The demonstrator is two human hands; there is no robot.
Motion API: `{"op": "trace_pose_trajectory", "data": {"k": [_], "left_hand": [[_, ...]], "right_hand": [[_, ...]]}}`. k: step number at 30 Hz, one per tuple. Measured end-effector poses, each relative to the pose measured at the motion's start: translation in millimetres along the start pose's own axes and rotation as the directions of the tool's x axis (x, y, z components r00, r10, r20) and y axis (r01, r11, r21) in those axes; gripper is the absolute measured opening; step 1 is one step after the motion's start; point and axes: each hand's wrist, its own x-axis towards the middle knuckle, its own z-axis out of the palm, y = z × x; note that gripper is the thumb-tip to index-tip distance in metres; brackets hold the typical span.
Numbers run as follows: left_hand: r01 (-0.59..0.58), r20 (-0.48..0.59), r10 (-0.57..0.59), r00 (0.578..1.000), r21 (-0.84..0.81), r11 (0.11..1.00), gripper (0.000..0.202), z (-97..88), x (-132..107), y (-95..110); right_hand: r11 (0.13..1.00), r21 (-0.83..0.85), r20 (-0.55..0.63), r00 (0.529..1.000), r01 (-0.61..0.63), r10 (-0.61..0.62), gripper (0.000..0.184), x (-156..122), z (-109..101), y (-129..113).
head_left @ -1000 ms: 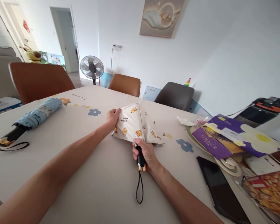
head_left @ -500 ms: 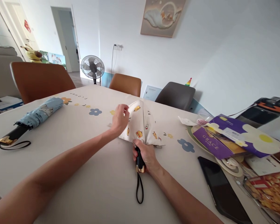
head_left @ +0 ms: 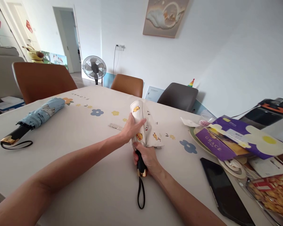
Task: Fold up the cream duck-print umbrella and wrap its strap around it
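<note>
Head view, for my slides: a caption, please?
Left hand on a white umbrella, right hand gripping its black handle; blue umbrella at left.

The cream fabric umbrella (head_left: pixel 151 134) carries yellow cartoon figures (head_left: pixel 139 136), the furled fabric umbrella (head_left: pixel 42 113) is light blue, both handles (head_left: pixel 141 163) are black with gold ends, and the off-white bench (head_left: pixel 103 188) bears blue, yellow and orange flowers (head_left: pixel 97 112).

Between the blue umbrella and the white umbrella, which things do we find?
The head view shows printed flowers on the table, then a pale strip, then the left hand, touching the white umbrella.
</note>
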Motion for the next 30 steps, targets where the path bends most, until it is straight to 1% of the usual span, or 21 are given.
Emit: {"op": "trace_pose_trajectory", "data": {"k": [2, 5, 7, 8, 10, 14, 16, 18, 20, 22, 24, 26, 28, 30], "left_hand": [[0.041, 0.098, -0.026, 0.995, -0.157, 0.987, 0.046, -3.6, 3, -1], [0.194, 0.204, -0.13, 0.97, -0.336, 0.922, 0.039, -8.9, 8, -3], [0.287, 0.225, -0.206, 0.952, -0.434, 0.854, 0.04, -10.8, 11, -4], [0.303, 0.222, -0.221, 0.95, -0.475, 0.826, 0.04, -10.9, 12, -5], [0.283, 0.172, -0.226, 0.959, -0.53, 0.799, 0.041, -10.1, 14, -7], [0.195, 0.045, -0.204, 0.978, -0.542, 0.817, 0.04, -8.3, 16, -11], [0.173, 0.017, -0.195, 0.981, -0.547, 0.819, 0.04, -8.8, 17, -11], [0.175, 0.019, -0.199, 0.98, -0.558, 0.811, 0.041, -9.8, 18, -10], [0.191, 0.034, -0.209, 0.977, -0.564, 0.803, 0.042, -10.8, 18, -8], [0.212, 0.056, -0.22, 0.974, -0.566, 0.796, 0.043, -11.6, 18, -7], [0.24, 0.087, -0.232, 0.969, -0.565, 0.79, 0.044, -12.6, 17, -5], [0.28, 0.144, -0.241, 0.96, -0.553, 0.785, 0.044, -13.9, 17, -4], [0.326, 0.223, -0.242, 0.944, -0.535, 0.78, 0.044, -15.1, 16, -3], [0.369, 0.304, -0.237, 0.923, -0.519, 0.771, 0.043, -15.5, 17, -2]], "right_hand": [[0.999, -0.031, 0.03, 0.999, -0.022, 0.023, 0.023, -2, -1, 0], [0.997, -0.07, 0.076, 0.996, -0.033, 0.038, 0.025, -3, -2, 0], [0.996, -0.082, 0.106, 0.994, -0.027, 0.036, 0.026, -3, -4, 2], [0.996, -0.083, 0.117, 0.993, -0.023, 0.033, 0.026, -2, -4, 2], [0.997, -0.079, 0.118, 0.993, -0.018, 0.027, 0.025, -1, -5, 3], [0.997, -0.083, 0.127, 0.992, 0.003, 0.008, 0.023, 1, -6, 2], [0.997, -0.08, 0.138, 0.99, 0.0, 0.011, 0.028, 1, -6, 1], [0.998, -0.058, 0.144, 0.989, -0.015, 0.024, 0.034, 3, -7, -1], [0.999, -0.027, 0.16, 0.986, -0.041, 0.045, 0.04, 4, -8, -2], [0.997, 0.006, 0.199, 0.977, -0.073, 0.07, 0.042, 5, -9, -4], [0.994, 0.029, 0.258, 0.961, -0.109, 0.098, 0.041, 5, -11, -6], [0.99, 0.03, 0.302, 0.945, -0.141, 0.126, 0.037, 3, -11, -8], [0.989, 0.021, 0.275, 0.952, -0.144, 0.132, 0.03, 0, -9, -7], [0.995, 0.008, 0.169, 0.981, -0.098, 0.095, 0.025, -2, -4, -5]]}}
